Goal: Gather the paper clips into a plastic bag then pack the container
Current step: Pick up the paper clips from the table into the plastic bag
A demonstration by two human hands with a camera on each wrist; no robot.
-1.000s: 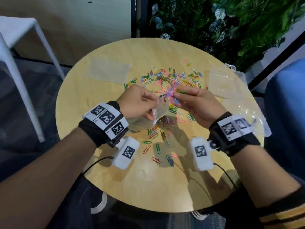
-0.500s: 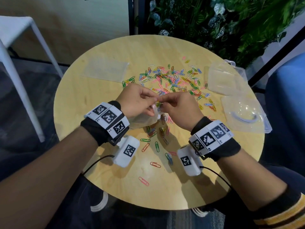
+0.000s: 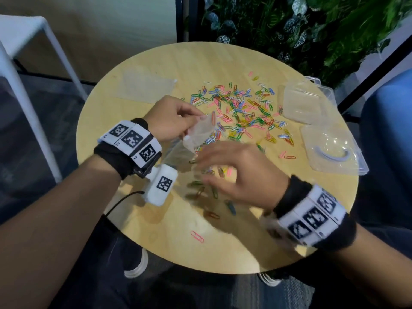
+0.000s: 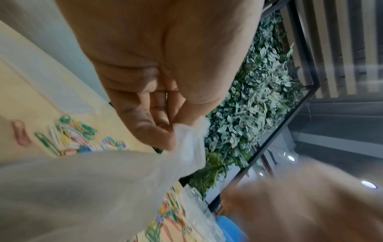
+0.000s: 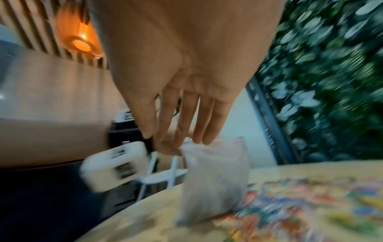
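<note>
Colourful paper clips (image 3: 242, 108) lie scattered over the middle of the round wooden table (image 3: 156, 230), with a few more nearer me. My left hand (image 3: 200, 118) pinches the rim of a small clear plastic bag (image 3: 199, 136) and holds it up over the table; the pinch shows in the left wrist view (image 4: 174, 129), where the bag (image 4: 93, 188) hangs below. My right hand (image 3: 205, 168) hovers just right of the bag, blurred, fingers spread, holding nothing. In the right wrist view its fingers (image 5: 186, 124) are straight above the bag (image 5: 215, 176).
An open clear container (image 3: 307, 103) and its lid half (image 3: 332, 152) lie at the table's right edge. A second flat plastic bag (image 3: 145, 85) lies at the far left. A white stool (image 3: 24, 34) stands left; a plant wall (image 3: 312, 25) is behind.
My right hand has left the bag's mouth, drawn back towards me and spread its fingers. My left hand keeps its pinch and has raised the bag a little.
</note>
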